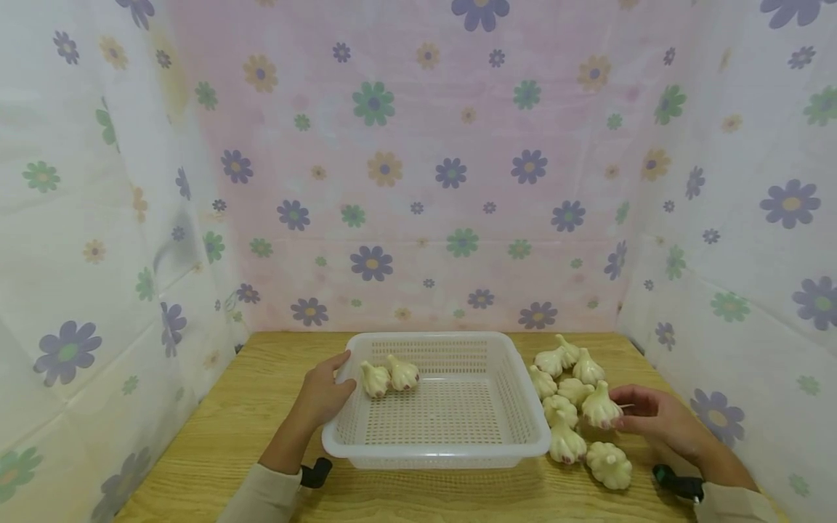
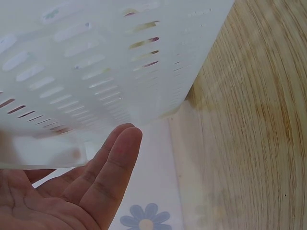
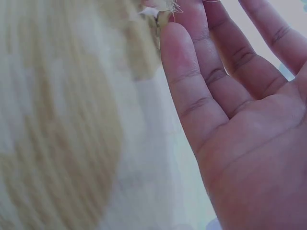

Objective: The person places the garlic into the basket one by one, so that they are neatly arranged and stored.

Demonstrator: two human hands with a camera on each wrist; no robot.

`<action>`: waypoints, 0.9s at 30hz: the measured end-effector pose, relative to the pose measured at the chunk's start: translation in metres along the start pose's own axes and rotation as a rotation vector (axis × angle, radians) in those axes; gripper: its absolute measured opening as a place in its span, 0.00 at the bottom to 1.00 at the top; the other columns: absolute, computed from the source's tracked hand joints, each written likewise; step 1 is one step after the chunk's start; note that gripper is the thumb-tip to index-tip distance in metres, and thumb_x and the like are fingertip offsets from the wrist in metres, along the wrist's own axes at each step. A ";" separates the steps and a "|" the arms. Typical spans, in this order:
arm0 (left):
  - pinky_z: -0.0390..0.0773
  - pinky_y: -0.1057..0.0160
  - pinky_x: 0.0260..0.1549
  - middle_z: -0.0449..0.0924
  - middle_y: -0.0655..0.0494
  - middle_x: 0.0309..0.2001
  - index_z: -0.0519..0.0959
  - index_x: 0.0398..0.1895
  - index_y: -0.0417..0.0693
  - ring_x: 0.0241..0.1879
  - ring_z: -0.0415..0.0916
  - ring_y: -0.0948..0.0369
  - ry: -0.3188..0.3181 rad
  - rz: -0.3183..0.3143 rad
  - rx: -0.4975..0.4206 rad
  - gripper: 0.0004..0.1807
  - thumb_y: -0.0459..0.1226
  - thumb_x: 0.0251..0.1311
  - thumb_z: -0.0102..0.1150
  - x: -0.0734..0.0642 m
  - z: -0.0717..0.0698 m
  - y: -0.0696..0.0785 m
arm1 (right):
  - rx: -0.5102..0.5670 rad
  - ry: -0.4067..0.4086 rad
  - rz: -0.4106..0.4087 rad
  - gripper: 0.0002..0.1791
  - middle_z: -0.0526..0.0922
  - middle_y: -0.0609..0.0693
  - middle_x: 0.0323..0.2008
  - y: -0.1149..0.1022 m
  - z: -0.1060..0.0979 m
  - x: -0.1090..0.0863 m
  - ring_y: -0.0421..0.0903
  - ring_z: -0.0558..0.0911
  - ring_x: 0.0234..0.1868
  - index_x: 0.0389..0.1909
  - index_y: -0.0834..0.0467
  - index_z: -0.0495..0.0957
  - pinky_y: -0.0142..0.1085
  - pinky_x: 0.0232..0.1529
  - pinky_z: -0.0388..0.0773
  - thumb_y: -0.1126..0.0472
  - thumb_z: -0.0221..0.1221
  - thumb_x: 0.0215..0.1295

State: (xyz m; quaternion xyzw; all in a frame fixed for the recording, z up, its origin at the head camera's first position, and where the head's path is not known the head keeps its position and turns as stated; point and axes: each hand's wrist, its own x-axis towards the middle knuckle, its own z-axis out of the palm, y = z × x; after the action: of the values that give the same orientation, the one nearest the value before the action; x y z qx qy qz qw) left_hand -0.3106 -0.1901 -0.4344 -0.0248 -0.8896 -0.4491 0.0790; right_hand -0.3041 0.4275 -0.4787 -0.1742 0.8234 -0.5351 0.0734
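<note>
Judging by how the garlic is lying, you are probably working nearer the start than the finish: only one bulb (image 1: 375, 380) and a second bulb (image 1: 403, 373) are sitting in the basket (image 1: 434, 452), side by side at its far left, while most of its slotted floor is showing bare. What is seemingly waiting is the larger share, a loose cluster of about nine bulbs on the table (image 1: 445, 497), just right of the basket; some are overlapping, so you are getting no certain count. Your left grip (image 1: 322, 396) is holding the basket by its left rim, nearly closed, with the thumb lying over the edge and the fingers (image 2: 110, 182) lying nearly straight against the outside. Your right grip (image 1: 660, 418) is resting partly open at the cluster's right edge, its fingertips and thumb reaching the upright bulb (image 1: 599, 407) there; whether you are pinching it firmly or only touching it, you cannot tell from these views. That upright bulb is standing among the others, outside the basket, and the nearest bulb (image 1: 609, 465) is lying a little apart in front.
</note>
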 end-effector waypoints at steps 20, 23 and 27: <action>0.89 0.56 0.32 0.66 0.35 0.74 0.66 0.77 0.42 0.55 0.83 0.43 -0.002 -0.007 -0.008 0.35 0.35 0.65 0.58 0.002 0.001 -0.005 | -0.145 0.037 -0.127 0.24 0.81 0.36 0.54 -0.055 -0.006 0.016 0.39 0.85 0.50 0.65 0.71 0.70 0.37 0.46 0.87 0.66 0.61 0.72; 0.90 0.54 0.34 0.66 0.35 0.75 0.66 0.77 0.43 0.56 0.82 0.42 -0.002 -0.009 -0.006 0.35 0.35 0.65 0.58 0.003 0.001 -0.005 | -0.167 0.037 -0.142 0.24 0.81 0.42 0.55 -0.066 -0.004 0.022 0.40 0.85 0.50 0.64 0.69 0.71 0.37 0.45 0.87 0.65 0.62 0.71; 0.90 0.54 0.33 0.66 0.35 0.74 0.66 0.77 0.42 0.56 0.82 0.42 -0.004 -0.007 -0.006 0.35 0.35 0.65 0.58 0.004 0.001 -0.005 | -0.184 0.039 -0.136 0.25 0.81 0.48 0.55 -0.078 -0.001 0.029 0.38 0.85 0.50 0.65 0.68 0.72 0.37 0.45 0.87 0.64 0.63 0.71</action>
State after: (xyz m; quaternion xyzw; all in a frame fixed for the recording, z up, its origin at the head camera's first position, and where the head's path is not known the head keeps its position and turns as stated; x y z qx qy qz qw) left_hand -0.3151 -0.1925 -0.4388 -0.0228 -0.8885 -0.4521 0.0755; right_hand -0.3148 0.3891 -0.4059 -0.2253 0.8566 -0.4641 0.0047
